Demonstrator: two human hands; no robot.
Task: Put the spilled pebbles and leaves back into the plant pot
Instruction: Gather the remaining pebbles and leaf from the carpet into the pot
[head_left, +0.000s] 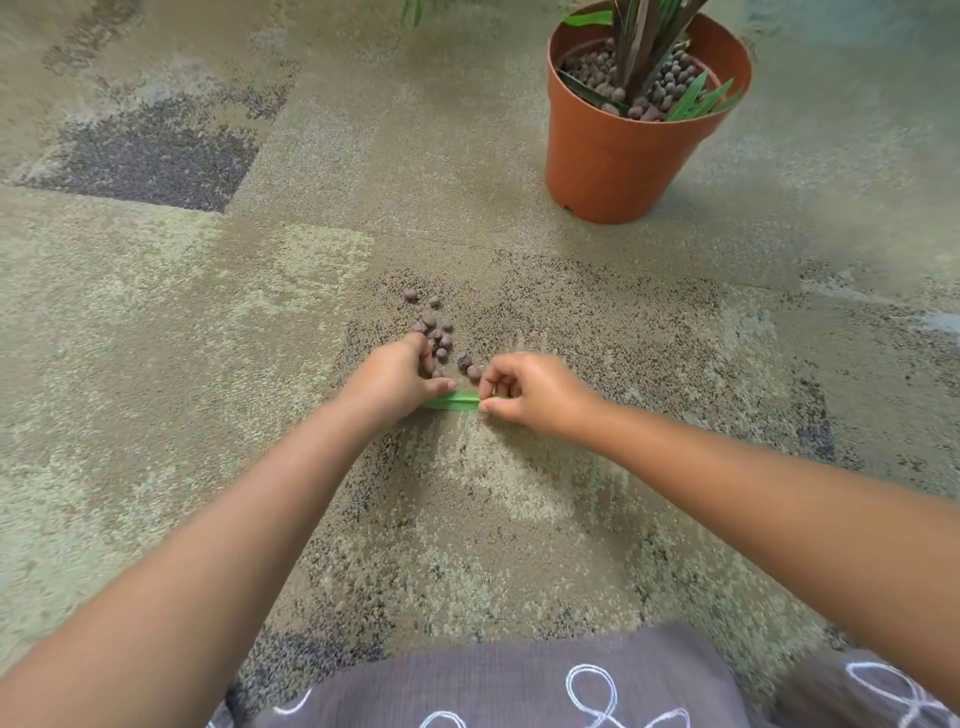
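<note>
Bare carpet (467, 223) up to pot (613, 156)

Single head-worn wide-angle view, facing forward and down, close above the carpet (208, 364)

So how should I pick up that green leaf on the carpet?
Pinch the green leaf at one end, coming from above. It lies flat and thin on the carpet, so fingertips must nip its edge, as the right hand does at its right end.

A leaf (453, 400) is held between both hands, pebbles (435, 332) at 12 o'clock beyond it, the pot (623, 156) at 1 o'clock.
</note>
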